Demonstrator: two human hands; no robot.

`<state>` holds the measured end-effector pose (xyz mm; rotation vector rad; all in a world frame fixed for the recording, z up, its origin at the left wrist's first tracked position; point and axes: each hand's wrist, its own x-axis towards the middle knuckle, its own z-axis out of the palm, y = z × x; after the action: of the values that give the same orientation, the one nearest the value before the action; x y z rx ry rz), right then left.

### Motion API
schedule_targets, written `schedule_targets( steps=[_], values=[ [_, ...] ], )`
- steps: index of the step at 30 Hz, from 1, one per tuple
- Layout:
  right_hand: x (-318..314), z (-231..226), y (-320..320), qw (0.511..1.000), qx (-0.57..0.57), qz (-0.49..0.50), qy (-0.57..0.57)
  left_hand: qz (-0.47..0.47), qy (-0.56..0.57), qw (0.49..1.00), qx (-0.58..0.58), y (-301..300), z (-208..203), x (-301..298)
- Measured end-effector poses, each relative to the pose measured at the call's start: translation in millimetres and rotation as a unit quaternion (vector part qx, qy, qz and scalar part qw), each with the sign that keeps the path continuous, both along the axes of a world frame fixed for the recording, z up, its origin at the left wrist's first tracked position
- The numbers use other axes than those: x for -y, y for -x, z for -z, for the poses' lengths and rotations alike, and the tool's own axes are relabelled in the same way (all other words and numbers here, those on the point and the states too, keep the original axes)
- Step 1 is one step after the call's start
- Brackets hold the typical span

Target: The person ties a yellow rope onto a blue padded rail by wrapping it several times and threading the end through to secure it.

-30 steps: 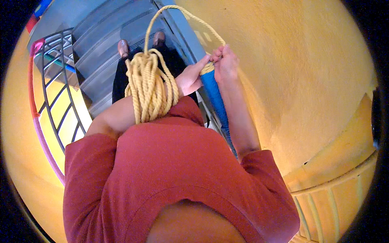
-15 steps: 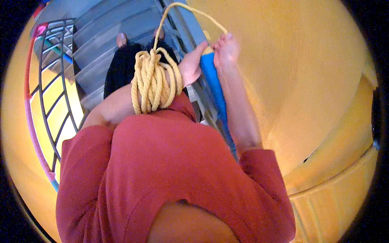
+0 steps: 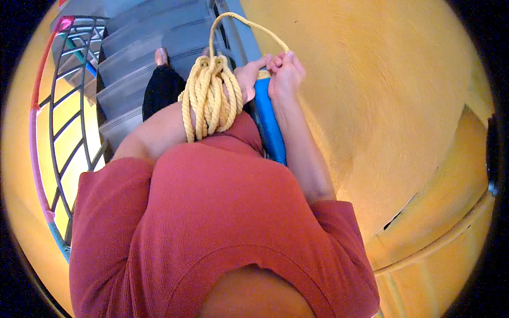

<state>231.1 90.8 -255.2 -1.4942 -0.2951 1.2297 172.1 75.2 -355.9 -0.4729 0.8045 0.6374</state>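
Observation:
A thick bundle of yellow rope hangs in loops round my left forearm near the wrist. Beside a handrail wrapped in blue, my left hand is closed against its left side, thumb stretched toward my right hand; its other fingers are mostly hidden. My right hand pinches the rope strand that arches up from the bundle and over to the right. Between the hands, a few yellow turns lie round the rail just beyond the blue part.
Grey stairs descend ahead, with my feet on them. To the left stands a dark metal railing with a top bar wrapped in several colours. A yellow-orange wall curves along the right.
The right hand has moved slightly left and nearer to me, closer to the left hand. The rope arch has come lower, and the bundle has shifted a little right.

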Motion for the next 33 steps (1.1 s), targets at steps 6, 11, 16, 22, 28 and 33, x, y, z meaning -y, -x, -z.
schedule_targets(
  steps=[6, 11, 16, 22, 28, 33],
  values=[
    [-8, -8, 2, 0.998, 0.062, 0.006, 0.022, 0.041, -0.077, 0.995, -0.051, 13, -36, -12],
    [-7, -3, 3, 0.997, 0.061, 0.006, 0.043, 0.061, -0.099, 0.988, -0.103, 15, -25, -5],
    [11, 14, -10, 0.998, -0.057, 0.016, 0.033, 0.087, -0.097, 0.991, -0.013, 32, -25, 5],
    [-13, 17, -18, 0.995, -0.057, -0.036, 0.068, 0.059, -0.094, 0.993, 0.050, 30, -49, 4],
    [-15, -10, 4, 0.975, 0.107, -0.193, 0.032, -0.017, -0.101, 0.994, 0.045, 25, -31, 6],
    [5, -11, 17, 0.875, 0.355, -0.328, -0.009, 0.128, -0.066, 0.988, 0.055, 78, -54, -13]
  ],
)
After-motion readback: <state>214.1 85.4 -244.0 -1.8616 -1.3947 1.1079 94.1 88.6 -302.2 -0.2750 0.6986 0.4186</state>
